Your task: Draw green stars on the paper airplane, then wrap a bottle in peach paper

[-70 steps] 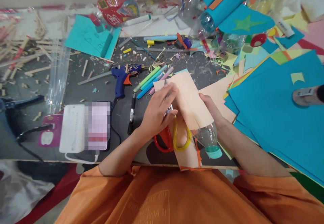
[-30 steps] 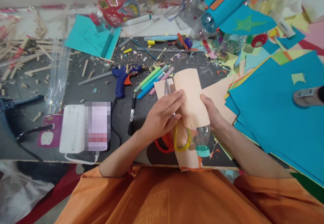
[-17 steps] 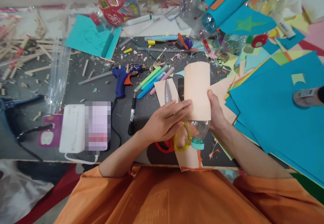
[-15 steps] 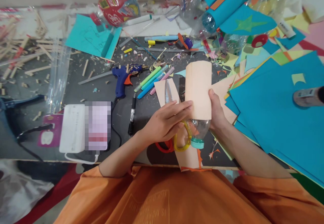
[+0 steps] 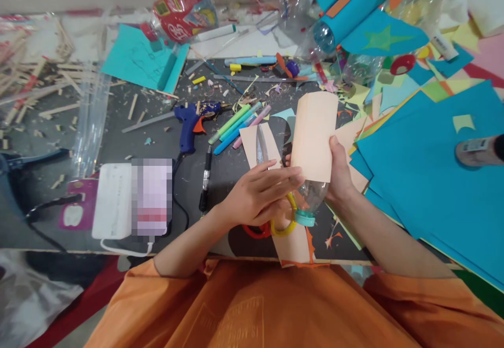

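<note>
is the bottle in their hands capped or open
Capped. The clear bottle, wrapped in peach paper and gripped by the right hand, has a teal cap on its neck, pointing toward the person.

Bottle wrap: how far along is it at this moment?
Done: peach paper already curls around the clear bottle, covering its body down to the shoulder; neck and teal cap stay bare. In hand: the right hand grips the wrapped bottle, the left hand presses at the paper's lower left edge. Left: no fixing of the seam is visible; glue gun and scissors lie on the table.
</note>
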{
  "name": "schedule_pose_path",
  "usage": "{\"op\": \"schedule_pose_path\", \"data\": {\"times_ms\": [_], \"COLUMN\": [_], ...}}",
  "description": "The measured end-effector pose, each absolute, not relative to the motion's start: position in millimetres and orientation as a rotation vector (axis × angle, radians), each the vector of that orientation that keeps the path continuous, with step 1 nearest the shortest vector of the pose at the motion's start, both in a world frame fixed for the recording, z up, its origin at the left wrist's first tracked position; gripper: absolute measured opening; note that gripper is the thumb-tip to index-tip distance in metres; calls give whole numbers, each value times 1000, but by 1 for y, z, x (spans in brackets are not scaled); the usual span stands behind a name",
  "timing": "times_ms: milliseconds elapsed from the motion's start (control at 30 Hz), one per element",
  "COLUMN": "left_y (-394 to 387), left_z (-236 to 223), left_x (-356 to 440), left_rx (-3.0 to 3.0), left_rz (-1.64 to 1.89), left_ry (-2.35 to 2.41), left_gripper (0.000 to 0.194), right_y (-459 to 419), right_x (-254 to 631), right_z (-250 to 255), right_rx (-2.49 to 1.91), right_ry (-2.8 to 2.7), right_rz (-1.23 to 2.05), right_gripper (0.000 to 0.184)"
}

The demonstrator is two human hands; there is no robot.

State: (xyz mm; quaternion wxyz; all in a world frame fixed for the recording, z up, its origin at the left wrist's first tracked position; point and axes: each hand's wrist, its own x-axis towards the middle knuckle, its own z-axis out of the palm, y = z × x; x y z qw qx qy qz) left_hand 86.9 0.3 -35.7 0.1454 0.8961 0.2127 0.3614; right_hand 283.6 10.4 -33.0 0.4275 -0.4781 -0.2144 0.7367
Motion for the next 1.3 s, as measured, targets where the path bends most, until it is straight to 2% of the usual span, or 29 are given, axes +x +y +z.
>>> {"op": "schedule_pose_path", "data": {"times_ms": [267,500,733,900,1033,1300], "left_y": [3,2,0,0,4,2], "left_z": [-38,-35,-34,-35,-37,-37], "left_x": [88,90,86,88,91,92], "left_rx": [2484,2445,2373,2151,2125,2177], "left_rz": [1194,1162,1282,1300,1288,1161], "left_ry": [602,595,647,944,1078,841], "left_gripper": [56,62,43,31,27,34], "right_y": [11,11,9,10,10,11], "right_x": [282,284,280,281,283,284], "right_z": [-35,-35,-34,-34,-34,-34], "right_rx": [-1197,-1229,-1191,-1180,-1184,-1203], "right_ry": [-577,-557,-523,-493,-464,-486], "right_rz": [1812,1771,1833,1840,1845,1844], "right_gripper": [78,68,70,71,71,72]}}
